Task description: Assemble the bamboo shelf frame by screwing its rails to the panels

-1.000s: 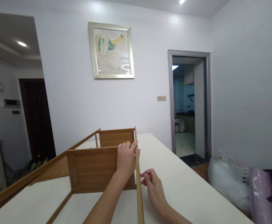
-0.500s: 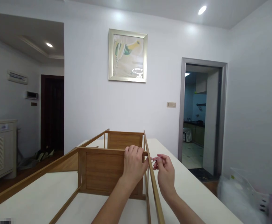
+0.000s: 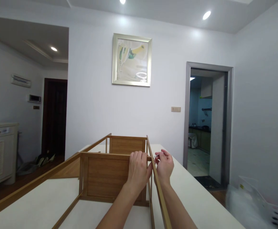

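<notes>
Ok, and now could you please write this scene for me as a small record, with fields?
Left hand: grip over the near panel's top edge, beside the right-hand rail
Right hand: pinches a thin, pale rod just outside that rail
Rod tip: close to the rail; contact too small to tell
Wooden frame: long rails, with near and far panels between them
Support: white table
Wall: framed picture
Right side: grey door frame, clear plastic wrapping

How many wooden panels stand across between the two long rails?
2: the near panel, with the left hand at its top edge, and the far panel beyond it. Another could be hidden behind the near panel.
</notes>
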Demonstrator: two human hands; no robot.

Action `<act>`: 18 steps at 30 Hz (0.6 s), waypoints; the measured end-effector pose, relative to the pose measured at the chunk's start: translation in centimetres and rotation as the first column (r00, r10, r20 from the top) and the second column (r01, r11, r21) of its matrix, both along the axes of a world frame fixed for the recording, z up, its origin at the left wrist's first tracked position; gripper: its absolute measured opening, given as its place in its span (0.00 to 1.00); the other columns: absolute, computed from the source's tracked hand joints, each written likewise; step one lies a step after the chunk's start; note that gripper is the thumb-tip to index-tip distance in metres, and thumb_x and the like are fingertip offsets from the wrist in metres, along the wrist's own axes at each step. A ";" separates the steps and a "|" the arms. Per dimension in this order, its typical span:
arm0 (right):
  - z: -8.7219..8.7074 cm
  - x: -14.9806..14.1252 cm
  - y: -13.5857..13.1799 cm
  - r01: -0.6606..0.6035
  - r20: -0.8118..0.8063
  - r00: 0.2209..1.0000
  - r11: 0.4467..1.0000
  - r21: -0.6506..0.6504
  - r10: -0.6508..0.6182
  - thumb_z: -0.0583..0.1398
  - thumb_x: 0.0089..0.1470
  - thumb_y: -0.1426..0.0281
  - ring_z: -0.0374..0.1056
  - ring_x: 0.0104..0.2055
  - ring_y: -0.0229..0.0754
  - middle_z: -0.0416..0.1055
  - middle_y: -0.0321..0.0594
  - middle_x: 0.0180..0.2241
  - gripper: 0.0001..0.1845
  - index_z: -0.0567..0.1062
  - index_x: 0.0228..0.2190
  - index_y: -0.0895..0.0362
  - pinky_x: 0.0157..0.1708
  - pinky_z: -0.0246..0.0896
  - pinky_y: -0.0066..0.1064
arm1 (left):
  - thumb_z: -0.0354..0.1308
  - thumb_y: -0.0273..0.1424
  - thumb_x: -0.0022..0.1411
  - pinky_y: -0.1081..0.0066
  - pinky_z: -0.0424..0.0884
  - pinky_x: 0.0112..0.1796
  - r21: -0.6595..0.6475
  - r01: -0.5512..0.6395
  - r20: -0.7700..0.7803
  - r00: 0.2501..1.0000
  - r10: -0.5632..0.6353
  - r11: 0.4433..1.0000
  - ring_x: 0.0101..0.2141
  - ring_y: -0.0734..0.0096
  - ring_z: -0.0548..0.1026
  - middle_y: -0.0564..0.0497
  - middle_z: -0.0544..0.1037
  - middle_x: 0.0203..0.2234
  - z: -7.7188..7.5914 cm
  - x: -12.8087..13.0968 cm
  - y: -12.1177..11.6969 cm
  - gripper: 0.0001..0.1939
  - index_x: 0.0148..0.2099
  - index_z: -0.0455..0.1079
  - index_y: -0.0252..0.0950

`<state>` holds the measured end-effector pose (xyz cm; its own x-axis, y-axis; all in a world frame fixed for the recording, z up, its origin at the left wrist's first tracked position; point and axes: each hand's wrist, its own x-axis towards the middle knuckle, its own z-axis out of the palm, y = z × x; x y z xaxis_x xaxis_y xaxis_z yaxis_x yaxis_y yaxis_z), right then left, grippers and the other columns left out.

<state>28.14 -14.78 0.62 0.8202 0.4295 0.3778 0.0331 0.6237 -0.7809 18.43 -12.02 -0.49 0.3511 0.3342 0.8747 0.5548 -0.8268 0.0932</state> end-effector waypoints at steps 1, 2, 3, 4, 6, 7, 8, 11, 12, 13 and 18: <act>-0.3 -0.1 0.1 0.007 -0.023 1.000 1.000 -0.020 -0.007 0.57 0.52 0.61 0.65 0.23 0.35 0.72 0.36 0.28 0.13 0.66 0.37 0.55 0.20 0.62 0.26 | 0.51 0.33 0.66 0.60 0.62 0.41 0.000 -0.006 -0.007 1.000 0.006 1.000 0.36 0.60 0.67 0.48 0.70 0.31 0.0 0.0 0.0 0.07 0.37 0.66 0.37; -0.4 -0.1 0.2 0.013 -0.059 0.998 0.999 -0.033 -0.015 0.57 0.51 0.62 0.65 0.24 0.35 0.72 0.36 0.28 0.12 0.66 0.37 0.55 0.21 0.63 0.27 | 0.51 0.33 0.66 0.60 0.62 0.41 -0.001 -0.014 -0.012 1.000 0.014 1.000 0.36 0.60 0.67 0.48 0.70 0.31 0.0 0.0 -0.1 0.06 0.37 0.66 0.37; -0.5 -0.2 0.2 0.017 -0.091 0.996 0.999 -0.039 -0.020 0.58 0.51 0.63 0.66 0.24 0.35 0.72 0.36 0.28 0.12 0.67 0.37 0.55 0.21 0.64 0.27 | 0.51 0.32 0.66 0.60 0.63 0.41 -0.002 -0.020 -0.017 1.000 0.020 1.000 0.36 0.60 0.66 0.48 0.70 0.31 0.0 0.0 -0.1 0.06 0.37 0.66 0.37; -0.6 -0.3 0.2 0.011 -0.095 0.995 0.999 -0.039 -0.015 0.57 0.52 0.64 0.66 0.24 0.35 0.72 0.36 0.28 0.11 0.67 0.37 0.55 0.22 0.64 0.27 | 0.51 0.32 0.66 0.60 0.63 0.41 -0.002 -0.026 -0.019 0.999 0.026 1.000 0.36 0.60 0.66 0.48 0.70 0.31 0.0 -0.1 -0.1 0.06 0.37 0.66 0.37; -0.5 -0.5 0.2 0.000 -0.100 0.995 0.999 -0.034 -0.003 0.56 0.53 0.65 0.66 0.24 0.35 0.72 0.34 0.28 0.11 0.66 0.38 0.55 0.22 0.64 0.26 | 0.51 0.32 0.65 0.60 0.63 0.41 0.003 -0.035 -0.025 0.999 0.035 0.999 0.35 0.60 0.66 0.49 0.69 0.30 0.0 0.0 -0.1 0.05 0.37 0.65 0.37; -0.4 -0.6 0.1 -0.003 -0.107 0.994 0.999 -0.036 -0.001 0.56 0.53 0.65 0.66 0.24 0.35 0.72 0.34 0.28 0.10 0.66 0.38 0.55 0.22 0.63 0.26 | 0.51 0.32 0.65 0.60 0.63 0.41 0.007 -0.039 -0.029 0.999 0.039 0.999 0.35 0.60 0.66 0.49 0.69 0.30 0.0 0.0 -0.2 0.05 0.37 0.65 0.37; -0.2 -0.7 0.0 -0.004 -0.112 0.994 0.999 -0.041 0.000 0.55 0.53 0.66 0.66 0.24 0.35 0.72 0.34 0.28 0.09 0.66 0.38 0.55 0.22 0.63 0.26 | 0.51 0.32 0.65 0.60 0.63 0.41 0.012 -0.043 -0.033 0.999 0.043 0.999 0.35 0.60 0.66 0.49 0.69 0.30 0.0 0.0 -0.2 0.05 0.36 0.65 0.37; 0.1 -0.9 -0.4 0.003 -0.116 0.993 0.998 -0.060 -0.010 0.54 0.54 0.67 0.66 0.23 0.35 0.71 0.34 0.27 0.08 0.65 0.37 0.55 0.22 0.63 0.26 | 0.50 0.32 0.65 0.60 0.63 0.40 0.028 -0.059 -0.040 0.997 0.060 0.998 0.34 0.60 0.66 0.49 0.69 0.30 0.1 0.0 -0.3 0.06 0.35 0.64 0.37; 0.1 -0.9 -0.5 0.008 -0.116 0.993 0.998 -0.061 -0.015 0.54 0.54 0.66 0.66 0.23 0.35 0.71 0.34 0.27 0.07 0.64 0.37 0.55 0.22 0.63 0.26 | 0.50 0.32 0.66 0.60 0.63 0.40 0.033 -0.063 -0.039 0.997 0.064 0.997 0.34 0.60 0.66 0.49 0.69 0.30 0.2 0.0 -0.3 0.06 0.35 0.64 0.38; 0.2 -1.0 -0.6 0.012 -0.118 0.993 0.998 -0.059 -0.019 0.54 0.54 0.66 0.66 0.23 0.35 0.71 0.34 0.27 0.07 0.64 0.36 0.54 0.22 0.63 0.27 | 0.50 0.32 0.66 0.60 0.63 0.40 0.040 -0.064 -0.040 0.997 0.065 0.997 0.34 0.60 0.66 0.49 0.69 0.30 0.2 0.0 -0.4 0.07 0.35 0.64 0.38; 0.1 -1.2 -0.8 0.008 -0.152 0.988 0.999 -0.036 -0.014 0.54 0.55 0.67 0.66 0.22 0.34 0.71 0.33 0.26 0.06 0.63 0.35 0.54 0.21 0.62 0.26 | 0.50 0.33 0.66 0.61 0.62 0.40 0.065 -0.063 -0.044 0.997 0.066 0.996 0.34 0.60 0.67 0.49 0.69 0.29 0.4 -0.1 -0.5 0.08 0.35 0.65 0.37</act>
